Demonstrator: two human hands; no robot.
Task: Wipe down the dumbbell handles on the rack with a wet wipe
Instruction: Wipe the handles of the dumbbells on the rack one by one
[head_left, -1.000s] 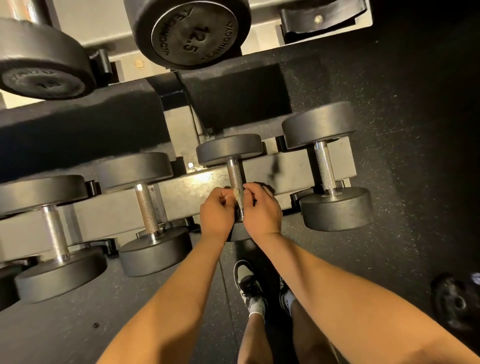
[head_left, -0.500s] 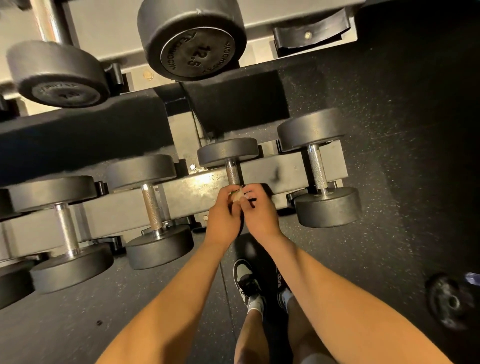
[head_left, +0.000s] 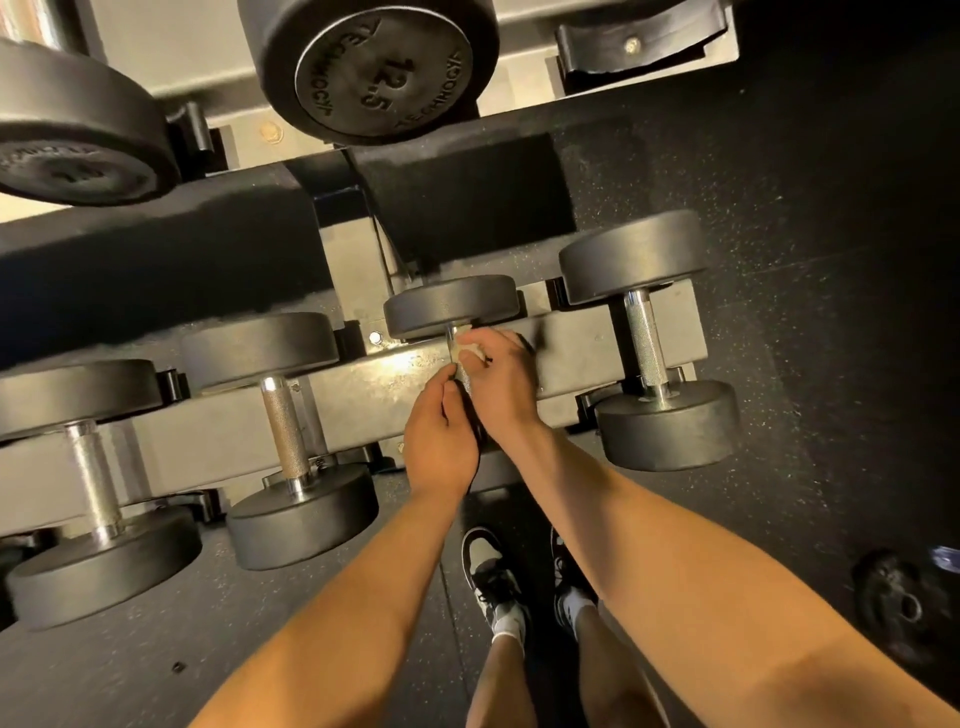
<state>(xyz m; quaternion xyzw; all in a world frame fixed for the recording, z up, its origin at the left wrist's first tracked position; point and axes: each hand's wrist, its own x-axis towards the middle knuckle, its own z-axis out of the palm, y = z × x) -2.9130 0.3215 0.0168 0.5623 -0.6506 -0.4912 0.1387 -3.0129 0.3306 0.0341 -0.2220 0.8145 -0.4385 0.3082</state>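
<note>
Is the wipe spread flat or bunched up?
Bunched: only a small pale wad of wipe shows, pinched by the right hand against the handle.

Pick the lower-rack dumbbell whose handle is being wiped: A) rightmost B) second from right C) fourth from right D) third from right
B: the left hand and right hand grip the knurled steel handle of the black round-headed dumbbell second from the right, the pale wet wipe pinched in the right.

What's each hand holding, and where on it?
Right hand pinches the wet wipe around the dumbbell handle near its far head; left hand grips the handle lower down.
</note>
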